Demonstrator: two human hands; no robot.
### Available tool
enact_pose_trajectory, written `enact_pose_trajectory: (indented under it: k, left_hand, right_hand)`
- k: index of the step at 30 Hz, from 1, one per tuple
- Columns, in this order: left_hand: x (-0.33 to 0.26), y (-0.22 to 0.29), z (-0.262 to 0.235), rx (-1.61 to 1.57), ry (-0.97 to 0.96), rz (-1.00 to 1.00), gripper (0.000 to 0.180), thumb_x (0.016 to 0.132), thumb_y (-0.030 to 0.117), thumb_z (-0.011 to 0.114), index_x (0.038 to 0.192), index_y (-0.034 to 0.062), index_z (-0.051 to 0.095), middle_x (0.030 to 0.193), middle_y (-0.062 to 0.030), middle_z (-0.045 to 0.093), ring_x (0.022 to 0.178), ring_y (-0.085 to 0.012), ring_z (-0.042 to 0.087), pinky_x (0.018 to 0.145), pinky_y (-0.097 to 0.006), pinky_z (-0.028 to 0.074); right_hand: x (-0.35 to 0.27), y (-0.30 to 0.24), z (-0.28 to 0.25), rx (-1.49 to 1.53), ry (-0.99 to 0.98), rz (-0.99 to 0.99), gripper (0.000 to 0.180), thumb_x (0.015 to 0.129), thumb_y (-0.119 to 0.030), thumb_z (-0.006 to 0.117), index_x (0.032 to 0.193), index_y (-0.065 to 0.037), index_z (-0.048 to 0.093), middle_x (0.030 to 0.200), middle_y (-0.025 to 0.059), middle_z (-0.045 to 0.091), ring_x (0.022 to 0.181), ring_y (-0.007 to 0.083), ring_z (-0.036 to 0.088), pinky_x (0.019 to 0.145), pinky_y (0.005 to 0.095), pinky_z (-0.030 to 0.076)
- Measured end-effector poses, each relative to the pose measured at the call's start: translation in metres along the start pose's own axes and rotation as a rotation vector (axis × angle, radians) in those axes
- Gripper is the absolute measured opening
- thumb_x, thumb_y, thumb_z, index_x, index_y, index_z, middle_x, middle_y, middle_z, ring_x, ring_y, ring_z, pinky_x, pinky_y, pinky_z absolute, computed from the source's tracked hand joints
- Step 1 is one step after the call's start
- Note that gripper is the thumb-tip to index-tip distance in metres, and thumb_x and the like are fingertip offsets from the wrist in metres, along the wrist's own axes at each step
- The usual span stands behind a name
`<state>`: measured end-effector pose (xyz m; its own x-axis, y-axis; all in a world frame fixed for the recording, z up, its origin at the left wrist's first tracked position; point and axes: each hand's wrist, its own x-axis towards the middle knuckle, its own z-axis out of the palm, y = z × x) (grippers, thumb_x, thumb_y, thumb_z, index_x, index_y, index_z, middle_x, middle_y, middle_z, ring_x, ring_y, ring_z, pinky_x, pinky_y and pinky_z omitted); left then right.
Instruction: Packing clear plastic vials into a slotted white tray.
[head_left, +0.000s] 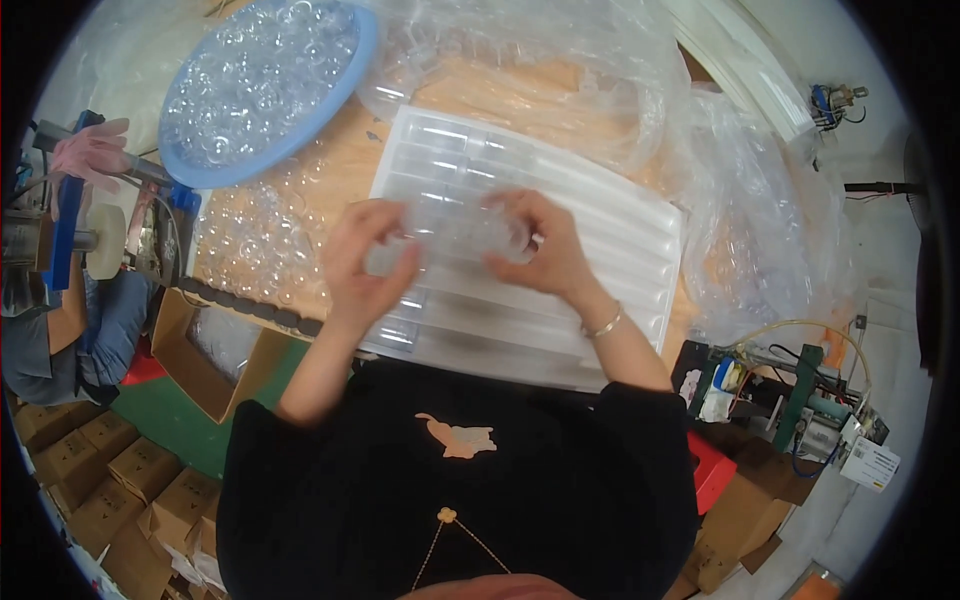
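In front of me a white ridged tray (pixel 600 260) lies on the table, with clear plastic tubes (pixel 435 150) in rows along its left part. My left hand (pixel 368 262) is over the tray's left edge, its fingers curled at one end of a clear plastic tube (pixel 455 228). At the other end my right hand (pixel 545 245) grips the same tube between thumb and fingers. Motion smears the tube and the fingertips, so its exact outline is hard to make out.
A blue-rimmed basin (pixel 370 40) full of small clear round pieces stands far left. Loose clear pieces (pixel 255 235) lie nearer. Plastic bags (pixel 760 220) cover the right side. Machines (pixel 800 395) flank the table. Left, beyond cardboard boxes (pixel 110 470), another person (pixel 100 330) sits.
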<state>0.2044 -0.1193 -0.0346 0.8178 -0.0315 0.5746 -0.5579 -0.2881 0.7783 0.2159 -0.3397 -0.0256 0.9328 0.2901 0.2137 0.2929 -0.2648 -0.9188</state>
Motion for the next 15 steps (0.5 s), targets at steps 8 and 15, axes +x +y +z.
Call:
enact_pose_trajectory:
  k: [8,15]
  left_hand:
    - [-0.001,0.024,0.034,-0.252,-0.386,-0.087,0.042,0.066,-0.002,0.069,0.107,0.0026,0.061,0.098,-0.011,0.056,0.078,-0.0172,0.056,0.064,-0.025,0.046]
    - [-0.033,0.036,0.055,-0.548,-0.133,-0.447,0.037,0.09,0.001,0.043,0.127,-0.0034,0.042,0.122,-0.0193,0.051,0.095,-0.0145,0.054,0.081,-0.024,0.043]
  right_hand:
    - [-0.026,-0.011,0.012,-0.459,0.136,-0.25,0.039,0.057,-0.02,0.078,0.085,-0.006,0.055,0.069,0.0061,0.054,0.048,0.0195,0.05,0.044,0.0271,0.041]
    - [-0.024,-0.02,0.028,-0.663,0.254,-0.38,0.034,0.069,-0.027,0.071,0.082,-0.002,0.053,0.068,0.0088,0.05,0.049,0.0232,0.051,0.041,0.0307,0.04]
